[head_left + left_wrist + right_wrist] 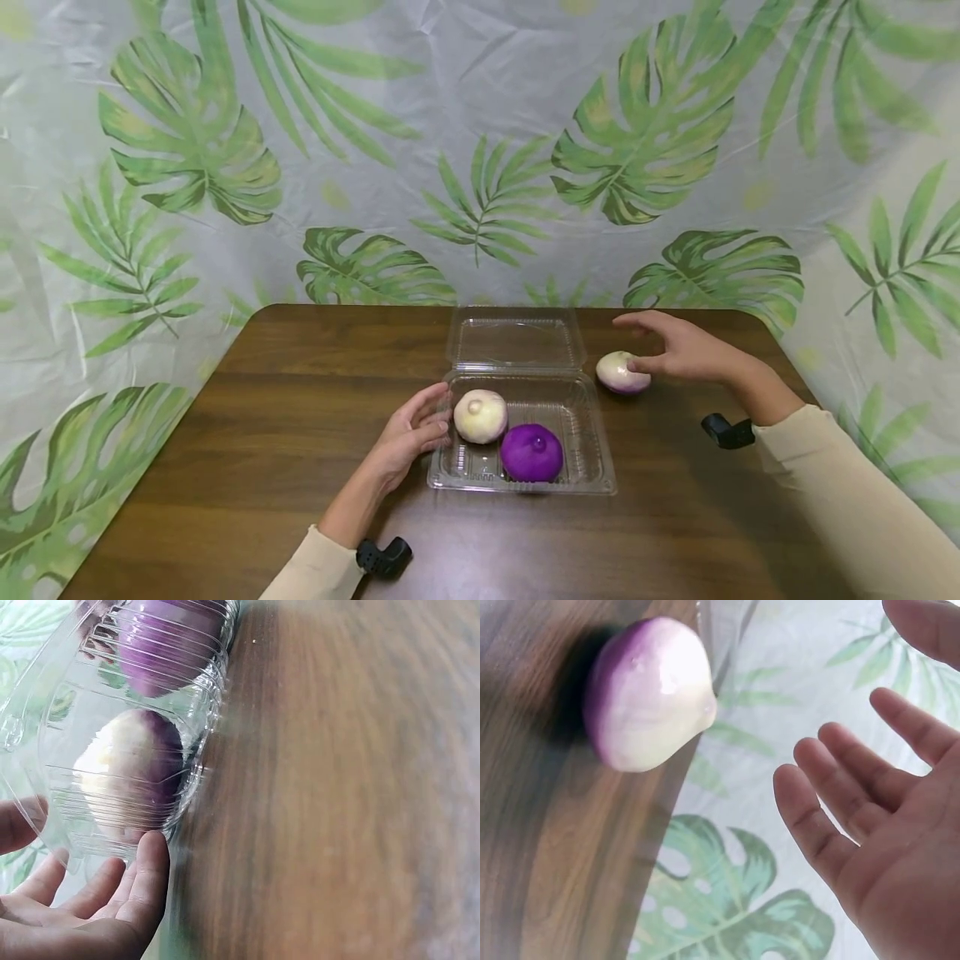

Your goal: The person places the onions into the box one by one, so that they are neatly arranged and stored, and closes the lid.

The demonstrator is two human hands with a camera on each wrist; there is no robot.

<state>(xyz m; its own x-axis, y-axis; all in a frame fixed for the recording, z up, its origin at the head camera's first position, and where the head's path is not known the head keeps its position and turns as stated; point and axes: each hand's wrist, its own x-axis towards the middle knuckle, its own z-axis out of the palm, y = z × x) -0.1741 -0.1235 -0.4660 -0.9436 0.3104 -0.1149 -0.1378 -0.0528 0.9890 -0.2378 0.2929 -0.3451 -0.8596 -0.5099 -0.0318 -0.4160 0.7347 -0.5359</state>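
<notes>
An open clear plastic clamshell box (588, 437) holds two turnips: a white one (480, 417) at its left and a purple one (532, 453) near its front. My left hand (408, 433) is at the box's left side, fingers spread and loosely bent, fingertips at the clear wall; in the left wrist view they sit close beside the white turnip (135, 772). A third turnip (621, 373), white above and purple below, lies on the table right of the box. Over it hovers my right hand (682, 350), fingers apart; the right wrist view shows a gap between hand (885, 817) and turnip (649, 697).
The box's lid (516, 340) lies folded back toward the table's rear edge. Under everything is a dark brown wooden table (300, 400). A leaf-printed sheet (480, 125) hangs behind it. Black devices (385, 557) are worn at both wrists.
</notes>
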